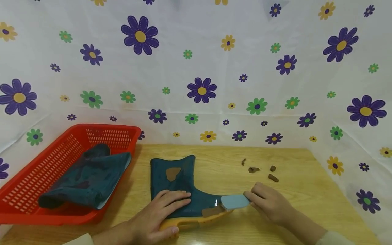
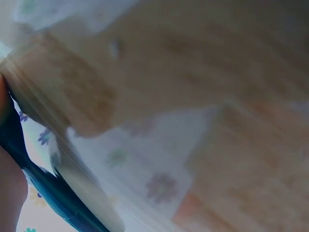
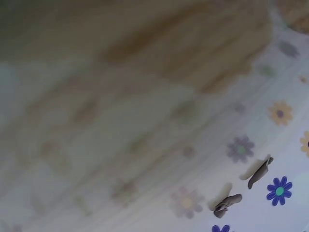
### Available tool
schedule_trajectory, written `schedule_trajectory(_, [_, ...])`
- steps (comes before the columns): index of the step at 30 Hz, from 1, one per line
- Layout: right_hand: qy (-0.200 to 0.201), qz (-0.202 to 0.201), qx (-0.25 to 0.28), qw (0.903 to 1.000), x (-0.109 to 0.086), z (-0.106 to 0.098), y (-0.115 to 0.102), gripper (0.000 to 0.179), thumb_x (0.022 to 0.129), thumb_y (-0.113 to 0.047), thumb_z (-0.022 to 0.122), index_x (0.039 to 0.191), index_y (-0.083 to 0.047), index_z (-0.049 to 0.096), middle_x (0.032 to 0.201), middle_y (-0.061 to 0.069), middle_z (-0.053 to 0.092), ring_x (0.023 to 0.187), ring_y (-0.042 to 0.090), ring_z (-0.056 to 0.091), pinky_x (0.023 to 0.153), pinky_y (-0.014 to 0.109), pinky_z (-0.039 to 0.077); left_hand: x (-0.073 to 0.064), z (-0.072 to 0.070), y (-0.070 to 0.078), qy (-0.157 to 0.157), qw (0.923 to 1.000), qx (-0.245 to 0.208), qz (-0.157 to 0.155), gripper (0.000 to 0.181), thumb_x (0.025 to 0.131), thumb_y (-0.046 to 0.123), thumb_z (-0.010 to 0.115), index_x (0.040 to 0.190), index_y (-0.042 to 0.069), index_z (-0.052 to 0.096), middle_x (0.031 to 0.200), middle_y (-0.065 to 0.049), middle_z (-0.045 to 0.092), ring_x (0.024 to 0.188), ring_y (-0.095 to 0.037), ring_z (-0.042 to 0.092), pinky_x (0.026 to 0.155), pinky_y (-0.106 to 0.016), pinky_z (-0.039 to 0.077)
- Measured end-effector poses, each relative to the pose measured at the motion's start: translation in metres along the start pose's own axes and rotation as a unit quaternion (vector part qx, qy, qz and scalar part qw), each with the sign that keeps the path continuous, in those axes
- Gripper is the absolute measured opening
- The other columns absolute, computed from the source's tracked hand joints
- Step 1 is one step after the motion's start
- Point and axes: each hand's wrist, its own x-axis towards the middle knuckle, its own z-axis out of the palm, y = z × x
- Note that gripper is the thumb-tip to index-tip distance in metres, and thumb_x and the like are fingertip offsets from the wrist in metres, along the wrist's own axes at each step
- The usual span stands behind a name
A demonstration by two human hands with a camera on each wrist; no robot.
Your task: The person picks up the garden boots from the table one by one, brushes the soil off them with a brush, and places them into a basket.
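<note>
A dark teal rubber boot (image 1: pixel 180 200) with a yellow sole (image 1: pixel 196 223) lies on its side on the wooden table, brown patches on its shaft and near the toe. My left hand (image 1: pixel 162 212) rests on the boot with fingers spread across it and the thumb along the sole. In the left wrist view, part of the teal boot (image 2: pixel 65 198) shows at the lower left. Near the toe, my right hand (image 1: pixel 269 204) pinches one end of a light blue brush (image 1: pixel 235 201), whose bristles touch the boot beside the lower brown patch.
A red plastic basket (image 1: pixel 107 127) stands at the left, holding another teal boot (image 1: pixel 88 177) that leans over its rim. Several small brown lumps (image 1: pixel 273 178) lie on the table (image 1: pixel 306 190) beyond my right hand. A flowered white sheet (image 1: pixel 171 68) surrounds the table's back and sides.
</note>
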Motion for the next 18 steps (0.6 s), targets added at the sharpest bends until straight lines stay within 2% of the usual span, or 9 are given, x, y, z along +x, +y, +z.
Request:
schedule_trajectory(4, [-0.005,-0.001,-0.002,1.0,0.002,0.003,-0.002,0.038,0.109,-0.023,0.035,0.107,-0.002,0.067,0.086,-0.001,0.051,0.075,0.008,0.043,0.065,0.016,0.038,-0.001,0.001,0.001,0.001,1.0,-0.001,0.0,0.061,0.095,0.032,0.061,0.151,0.02,0.042,0.157,0.001,0.039,0.139,-0.013,0.041,0.105,-0.042,0.036])
schedule_trajectory(11, [0.01,0.028,-0.02,0.9994,-0.004,-0.005,0.003,0.039,0.11,-0.023,0.036,0.105,0.0,0.067,0.086,0.0,0.052,0.074,0.008,0.04,0.064,0.018,0.036,0.0,0.002,0.002,0.008,1.0,0.001,0.006,0.061,0.094,0.033,0.061,0.151,0.019,0.043,0.156,0.0,0.04,0.139,-0.014,0.041,0.105,-0.042,0.036])
schedule_trajectory(18, [-0.009,-0.015,-0.011,0.9998,0.008,0.001,-0.001,0.04,0.11,-0.023,0.034,0.107,-0.002,0.068,0.083,-0.002,0.052,0.072,0.008,0.043,0.063,0.016,0.036,0.0,0.0,0.001,-0.012,0.9998,-0.002,-0.016,0.061,0.095,0.034,0.061,0.152,0.024,0.041,0.158,0.005,0.038,0.139,-0.012,0.04,0.105,-0.043,0.037])
